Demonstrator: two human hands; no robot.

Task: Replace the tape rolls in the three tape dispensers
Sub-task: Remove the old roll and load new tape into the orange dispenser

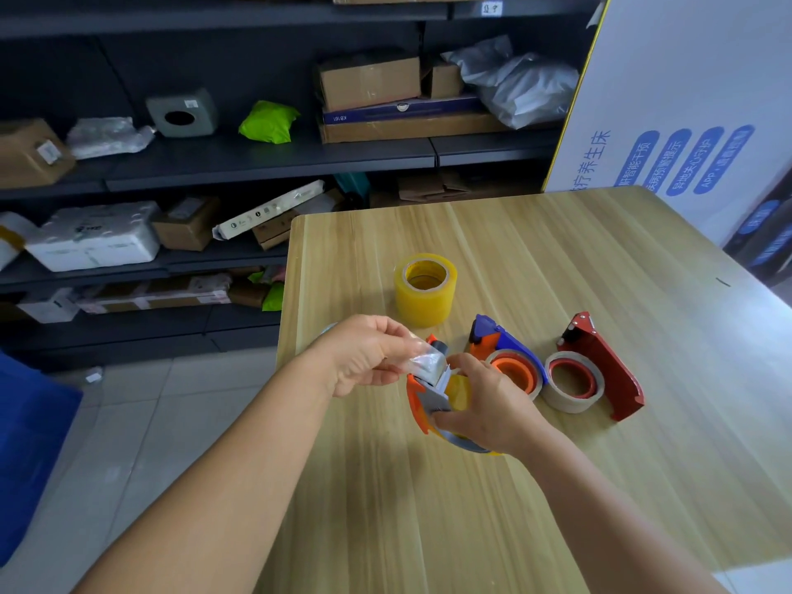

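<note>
My right hand (484, 400) grips an orange tape dispenser (418, 405) with a yellow tape roll in it, just above the wooden table (428, 508). My left hand (368, 353) pinches the shiny free end of tape (426, 362) at the dispenser's front. To the right lie a blue and orange dispenser (503, 349) and a red dispenser (604, 366), each holding a nearly empty cardboard core. A stack of full yellow tape rolls (425, 295) stands upright behind them.
Dark shelves (265, 160) with boxes and parcels run along the left and back, beyond the table's left edge. A white printed board (685, 100) leans at the back right. The tiled floor (128, 400) lies to the left.
</note>
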